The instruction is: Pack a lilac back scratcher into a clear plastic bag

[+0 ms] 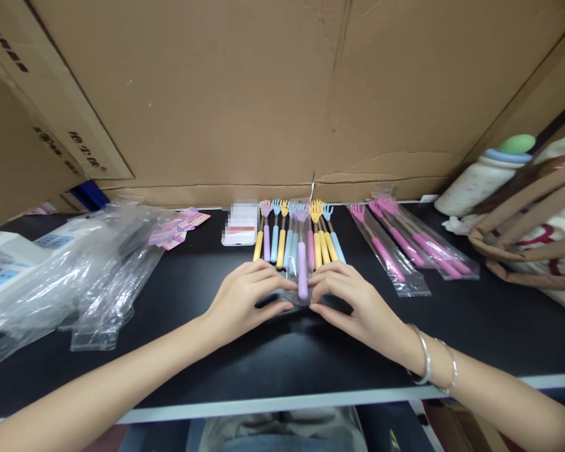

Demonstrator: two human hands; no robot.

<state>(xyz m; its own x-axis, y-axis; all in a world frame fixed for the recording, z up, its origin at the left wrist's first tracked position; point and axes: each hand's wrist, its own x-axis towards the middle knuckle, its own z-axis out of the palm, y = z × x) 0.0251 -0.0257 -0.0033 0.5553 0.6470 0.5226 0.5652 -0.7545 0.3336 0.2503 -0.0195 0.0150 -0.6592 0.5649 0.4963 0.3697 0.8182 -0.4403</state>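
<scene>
Purple-handled back scratcher [302, 276]: lilac grip, thin shaft, small lilac claw head at the far end. It lies lengthwise, pointing away from the person, inside a clear sleeve [288, 284], at ctr of frame on the black table [263, 364]. Left hand [245, 295] is on the sleeve's left edge and right hand [353, 301] on its right edge. Fingers of both are curled narrow and pinch the plastic, w/ the scratcher's grip btwn the fingertips. Just behind, touching the sleeve's far end, is a row of loose scratchers [282, 242] w/ yellow, blue, pink and purple grips. Right of ctr are bagged pink scratchers [405, 248]; at left, a heap of empty bags [98, 276]. A phone [240, 227] is left of the row.
</scene>
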